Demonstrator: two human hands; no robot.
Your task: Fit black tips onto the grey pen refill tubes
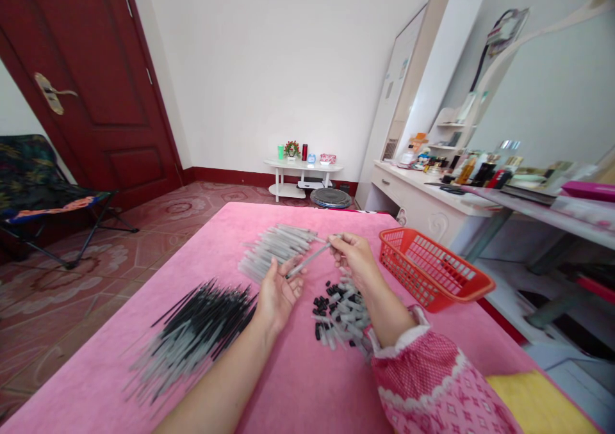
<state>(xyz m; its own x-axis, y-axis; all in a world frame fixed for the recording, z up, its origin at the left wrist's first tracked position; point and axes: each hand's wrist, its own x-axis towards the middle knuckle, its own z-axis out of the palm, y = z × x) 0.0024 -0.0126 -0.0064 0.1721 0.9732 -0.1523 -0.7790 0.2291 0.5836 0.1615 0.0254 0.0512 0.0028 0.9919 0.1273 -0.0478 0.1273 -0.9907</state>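
Left hand (278, 291) and right hand (354, 255) fingers pinch one pen barrel (310, 259); slipping, it could scatter caps (339, 312) at 6 o'clock.

The heap of small parts (336, 312) is partly covered by the right forearm (384, 306); at nine o'clock the chair (38, 184) is cut off.

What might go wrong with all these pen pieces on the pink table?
The right hand reaches over the pile of small caps; its sleeve might scatter them. The black refills lie close to the table edge and might roll off. The pen barrel in the right hand might slip.
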